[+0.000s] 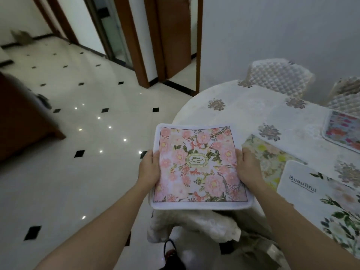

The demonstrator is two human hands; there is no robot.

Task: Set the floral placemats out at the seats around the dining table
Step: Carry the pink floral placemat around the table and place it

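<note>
Dining room, glossy white tiled floor (81, 133) with black diamond insets, round dining table (243, 112) under an embroidered white cloth at right. Pink floral placemat (198, 164) is held flat in the air over the table's near-left edge, long axis running away from the person. Left hand (150, 168) is closed on its left edge, right hand (246, 166) on its right edge, thumbs on top. Bare cloth lies ahead and slightly right of both hands. Centre oval emblem unreadable. Just right, on the table: yellow-green placemat (270, 158), partly under a white placemat (319, 193) printed "Beautiful"; a multicolour placemat (342, 129) sits farther off near the quilted chairs (278, 76).
</note>
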